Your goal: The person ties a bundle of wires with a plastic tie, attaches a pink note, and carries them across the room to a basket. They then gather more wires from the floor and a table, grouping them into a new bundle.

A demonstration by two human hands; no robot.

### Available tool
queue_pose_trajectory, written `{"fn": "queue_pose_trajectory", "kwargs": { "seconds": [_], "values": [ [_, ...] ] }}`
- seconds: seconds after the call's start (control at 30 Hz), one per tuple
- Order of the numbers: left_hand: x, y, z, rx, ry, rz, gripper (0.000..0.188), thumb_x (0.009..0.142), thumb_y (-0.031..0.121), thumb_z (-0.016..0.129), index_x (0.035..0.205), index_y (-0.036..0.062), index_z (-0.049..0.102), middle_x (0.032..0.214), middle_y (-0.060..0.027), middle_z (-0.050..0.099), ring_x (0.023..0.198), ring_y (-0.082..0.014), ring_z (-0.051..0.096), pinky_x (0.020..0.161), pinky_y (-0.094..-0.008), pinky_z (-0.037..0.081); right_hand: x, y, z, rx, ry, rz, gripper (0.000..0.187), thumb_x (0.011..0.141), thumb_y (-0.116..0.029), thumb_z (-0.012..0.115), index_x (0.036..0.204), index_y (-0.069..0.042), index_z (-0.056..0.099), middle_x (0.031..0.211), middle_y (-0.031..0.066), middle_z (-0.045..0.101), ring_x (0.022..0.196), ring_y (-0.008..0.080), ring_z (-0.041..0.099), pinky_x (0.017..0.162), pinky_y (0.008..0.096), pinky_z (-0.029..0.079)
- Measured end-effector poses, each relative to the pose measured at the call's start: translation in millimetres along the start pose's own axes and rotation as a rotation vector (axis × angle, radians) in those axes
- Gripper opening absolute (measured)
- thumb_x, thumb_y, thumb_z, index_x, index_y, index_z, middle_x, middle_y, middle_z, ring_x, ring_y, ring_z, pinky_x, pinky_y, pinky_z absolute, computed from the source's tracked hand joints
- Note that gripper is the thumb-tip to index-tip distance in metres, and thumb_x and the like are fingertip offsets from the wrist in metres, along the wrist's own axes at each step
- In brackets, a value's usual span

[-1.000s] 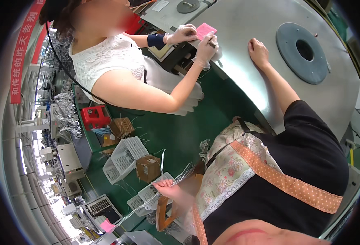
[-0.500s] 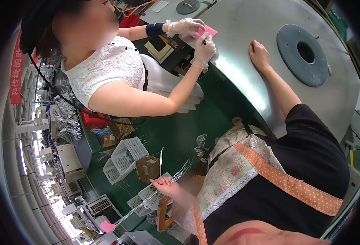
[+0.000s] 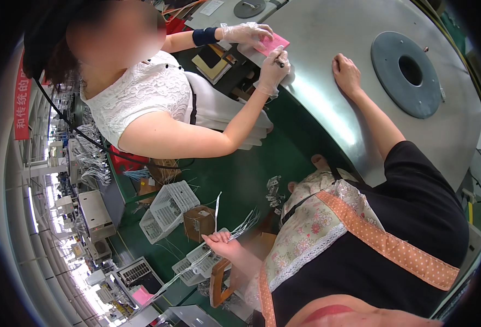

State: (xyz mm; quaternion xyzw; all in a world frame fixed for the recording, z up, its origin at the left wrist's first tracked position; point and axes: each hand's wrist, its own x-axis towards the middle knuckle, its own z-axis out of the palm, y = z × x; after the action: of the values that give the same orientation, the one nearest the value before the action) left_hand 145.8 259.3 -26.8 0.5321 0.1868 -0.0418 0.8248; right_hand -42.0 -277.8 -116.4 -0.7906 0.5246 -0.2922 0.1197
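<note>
My left hand is closed around a bundle of thin white wires, held low over the green floor. The wires stick out on both sides of the fist, and one long strand reaches down toward a pink slip. My right hand rests on the grey metal tabletop, its fingers curled in and nothing visible in them. Across the table's corner, a co-worker in white with clear gloves steadies a pink paper with one hand. The other gloved hand holds a dark pen on it.
A grey disc with a central hole lies on the tabletop beyond my right hand. White plastic baskets, a cardboard box and an orange-brown frame stand on the floor side. Benches with white wires line the left.
The co-worker's pen hand has shifted slightly at the pink paper, and the co-worker's head has moved a little. My hands keep nearly the same places.
</note>
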Motion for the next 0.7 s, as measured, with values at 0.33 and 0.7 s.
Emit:
{"fn": "queue_pose_trajectory", "kwargs": {
  "seconds": [0.33,0.7],
  "values": [
    [4,-10,-9,0.0,-0.009,0.001,0.054,0.097,0.038,0.041,0.05,0.0178,0.022,0.045,0.0042,0.018,0.038,-0.0077,0.018,0.041,-0.0233,0.016,1,8,13,0.009,0.002,0.004,0.016,0.091,-0.02,0.048,0.093,-0.006,0.055,0.087,0.0102,0.064,0.087,0.0244,0.061,0.077,0.0377,0.048],
    [3,-22,-10,0.02,0.006,0.033,0.053,0.097,0.037,0.042,0.052,0.017,0.023,0.046,0.0039,0.018,0.04,-0.008,0.016,0.043,-0.0244,0.016,3,20,24,-0.023,0.0,0.005,0.017,0.092,-0.02,0.047,0.094,-0.006,0.055,0.088,0.01,0.064,0.087,0.0243,0.061,0.078,0.0381,0.049]
  ]
}}
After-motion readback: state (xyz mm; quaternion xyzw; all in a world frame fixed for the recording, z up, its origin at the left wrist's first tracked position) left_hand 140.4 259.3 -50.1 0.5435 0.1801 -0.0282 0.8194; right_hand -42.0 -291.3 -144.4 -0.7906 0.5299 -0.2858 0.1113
